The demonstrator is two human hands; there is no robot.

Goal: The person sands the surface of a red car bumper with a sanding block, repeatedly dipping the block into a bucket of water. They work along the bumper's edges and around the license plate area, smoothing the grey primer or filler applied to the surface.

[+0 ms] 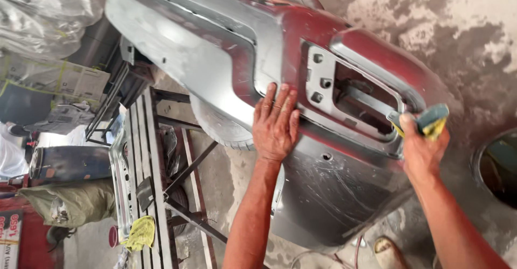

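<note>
A large car bumper (pixel 215 53), sanded grey with patches of red paint, lies tilted across the middle of the view. My left hand (pixel 276 122) rests flat on it, fingers spread, beside a rectangular light opening (pixel 358 99). My right hand (pixel 423 145) grips a folded sanding pad (pixel 431 121), blue-grey on one side and yellow on the other, pressed at the right edge of that opening.
A metal frame rack (pixel 156 161) stands at left with a yellow rag (pixel 141 231) on it. A tyre (pixel 221 126) shows under the bumper. A round dark basin (pixel 498 166) sits at right on the wet concrete floor (pixel 431 21). My sandalled foot (pixel 388 252) is below.
</note>
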